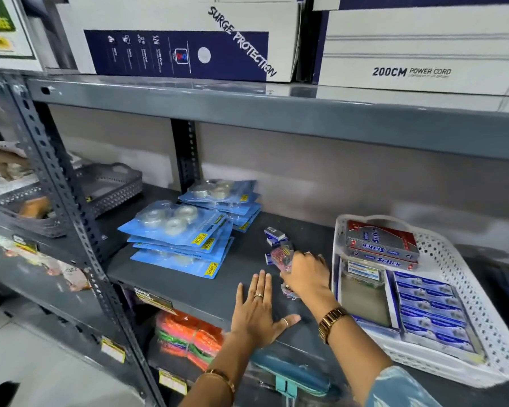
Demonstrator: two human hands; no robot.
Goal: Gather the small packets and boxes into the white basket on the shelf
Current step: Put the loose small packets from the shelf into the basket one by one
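The white perforated basket (465, 277) sits at the right of the dark shelf and holds silver boxes with red ends (379, 242) and rows of blue and white small boxes (432, 309). Left of it, small blue and white boxes (274, 235) lie loose on the shelf. My right hand (304, 273) is closed around clear packets of coloured clips (282, 255) just left of the basket. Flat on the shelf near its front edge lies my left hand (257, 308), fingers spread and holding nothing.
Two stacks of blue tape packs (177, 239) lie at the shelf's left and back. A grey basket (71, 198) stands on the neighbouring shelf, beyond the slotted upright (68, 207). Large cartons (177, 39) fill the shelf above. Coloured bundles (188, 336) lie below.
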